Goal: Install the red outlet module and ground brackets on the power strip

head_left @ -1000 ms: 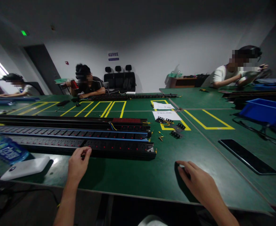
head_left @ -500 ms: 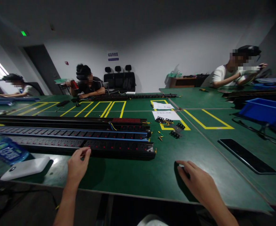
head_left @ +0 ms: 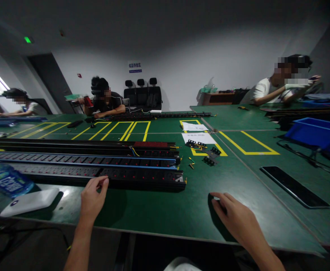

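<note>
Roughly 4 power strips (head_left: 142,162), 2 hands.

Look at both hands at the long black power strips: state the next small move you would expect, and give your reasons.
Probably the left hand closes on the near edge of the nearest power strip to draw it closer. Its fingertips already touch that edge, while the right hand rests flat on the green table, holding nothing.

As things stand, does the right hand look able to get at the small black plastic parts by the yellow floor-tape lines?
Probably yes: the right hand rests on bare green table, and nothing stands between it and the small black plastic parts farther out.
</note>
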Tool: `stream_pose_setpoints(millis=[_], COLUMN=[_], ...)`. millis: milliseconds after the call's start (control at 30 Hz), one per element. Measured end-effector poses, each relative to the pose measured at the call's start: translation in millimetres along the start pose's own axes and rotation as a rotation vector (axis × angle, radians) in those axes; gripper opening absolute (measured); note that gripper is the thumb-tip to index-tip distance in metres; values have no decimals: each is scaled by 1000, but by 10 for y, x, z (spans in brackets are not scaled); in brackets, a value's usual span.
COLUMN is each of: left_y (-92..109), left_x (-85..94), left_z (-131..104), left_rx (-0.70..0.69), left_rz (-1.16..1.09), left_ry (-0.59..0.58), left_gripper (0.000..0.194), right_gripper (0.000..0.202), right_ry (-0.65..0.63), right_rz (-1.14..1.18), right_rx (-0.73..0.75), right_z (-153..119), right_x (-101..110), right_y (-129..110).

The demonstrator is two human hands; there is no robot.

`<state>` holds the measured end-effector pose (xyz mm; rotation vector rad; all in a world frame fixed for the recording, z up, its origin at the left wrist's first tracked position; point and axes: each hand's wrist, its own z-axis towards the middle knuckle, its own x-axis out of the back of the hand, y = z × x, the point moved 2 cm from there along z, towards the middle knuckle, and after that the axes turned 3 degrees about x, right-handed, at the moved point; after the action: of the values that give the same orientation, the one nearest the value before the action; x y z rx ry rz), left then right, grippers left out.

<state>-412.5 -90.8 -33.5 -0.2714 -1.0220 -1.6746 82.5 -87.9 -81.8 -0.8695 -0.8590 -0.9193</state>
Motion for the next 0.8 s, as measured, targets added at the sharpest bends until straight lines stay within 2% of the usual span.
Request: stream_pose_setpoints(millis=[800], left_y=[-28], left_x=[-28], left_z=[1], left_rx=[58], left_rz=[-32], left_ry=[15], left_gripper=[34], right_gripper=[34], right_ry=[8], right_rz=[15], right_rx=[-14], right_z=[1], right_x=[1], right_y=[2])
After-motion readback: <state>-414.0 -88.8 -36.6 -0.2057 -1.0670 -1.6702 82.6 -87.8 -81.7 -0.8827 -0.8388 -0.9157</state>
